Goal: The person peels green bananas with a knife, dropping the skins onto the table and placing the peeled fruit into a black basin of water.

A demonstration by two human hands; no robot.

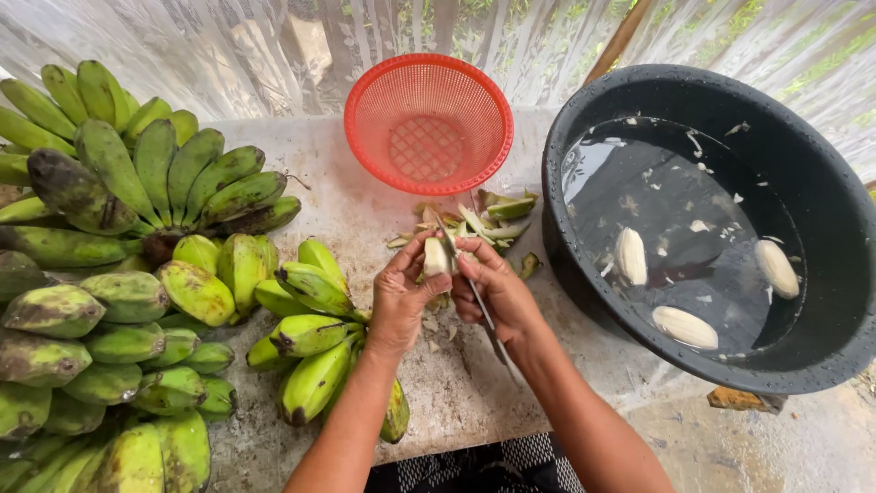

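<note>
My left hand holds a partly peeled pale banana upright over the concrete surface. My right hand grips a knife, its blade lying against the banana and its handle running back under my wrist. Green peel strips lie in a small heap just beyond my hands. To the right, a black basin holds water with three peeled bananas floating in it.
Large bunches of green bananas cover the left side, one bunch right beside my left forearm. An empty red plastic basket sits behind the peels. White lace cloth hangs along the back.
</note>
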